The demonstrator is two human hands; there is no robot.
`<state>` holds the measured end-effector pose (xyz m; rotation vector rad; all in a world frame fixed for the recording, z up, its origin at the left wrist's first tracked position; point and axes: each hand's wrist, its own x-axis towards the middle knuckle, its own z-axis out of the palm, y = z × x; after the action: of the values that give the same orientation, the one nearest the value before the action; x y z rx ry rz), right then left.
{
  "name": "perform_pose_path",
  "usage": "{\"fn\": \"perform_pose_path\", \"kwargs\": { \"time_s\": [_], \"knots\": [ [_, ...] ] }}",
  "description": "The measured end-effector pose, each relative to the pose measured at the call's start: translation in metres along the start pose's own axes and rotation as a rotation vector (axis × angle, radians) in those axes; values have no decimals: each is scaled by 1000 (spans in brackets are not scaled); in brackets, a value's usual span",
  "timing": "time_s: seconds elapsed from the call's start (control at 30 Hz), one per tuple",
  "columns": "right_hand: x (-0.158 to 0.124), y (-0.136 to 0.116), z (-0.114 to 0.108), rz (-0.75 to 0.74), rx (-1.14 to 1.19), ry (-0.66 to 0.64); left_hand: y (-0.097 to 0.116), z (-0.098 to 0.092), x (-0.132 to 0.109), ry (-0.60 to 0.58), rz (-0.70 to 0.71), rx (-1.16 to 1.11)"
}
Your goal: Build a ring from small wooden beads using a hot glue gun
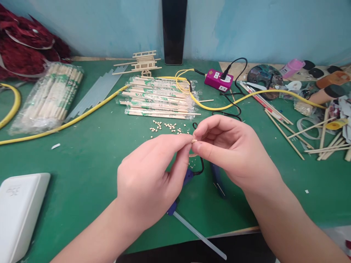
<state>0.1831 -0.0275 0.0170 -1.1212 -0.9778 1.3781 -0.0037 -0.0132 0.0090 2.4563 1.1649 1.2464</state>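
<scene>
My left hand (153,175) and my right hand (233,149) meet fingertip to fingertip above the table. Pinched between them is a tiny pale wooden piece (194,140), mostly covered by the fingers. Below and behind my hands lies a blue hot glue gun (187,177), largely hidden, with a translucent glue stick (201,235) sticking out toward me. A dark blue tool handle (216,179) rests under my right hand; the rest of it is covered. Several small cut wood bits (171,127) are scattered on the table just beyond my fingers.
Wrapped chopsticks (161,96) and a small wooden cart model (144,62) lie at the back. A yellow cable (90,109) crosses the green table (82,160) near a purple power strip (218,80). A white power bank (23,212) is left; loose sticks (285,133) lie right.
</scene>
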Motion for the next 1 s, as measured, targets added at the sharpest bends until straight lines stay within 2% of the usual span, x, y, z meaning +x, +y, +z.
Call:
{"fn": "perform_pose_path", "kwargs": {
  "time_s": [0.67, 1.0],
  "knots": [
    [-4, -4, -1, -99, -94, -40, 2, -3, 0, -3, -84, -59],
    [-5, -3, 0, -108, -141, 30, 2, -4, 0, -8, -73, -57]
  ]
}}
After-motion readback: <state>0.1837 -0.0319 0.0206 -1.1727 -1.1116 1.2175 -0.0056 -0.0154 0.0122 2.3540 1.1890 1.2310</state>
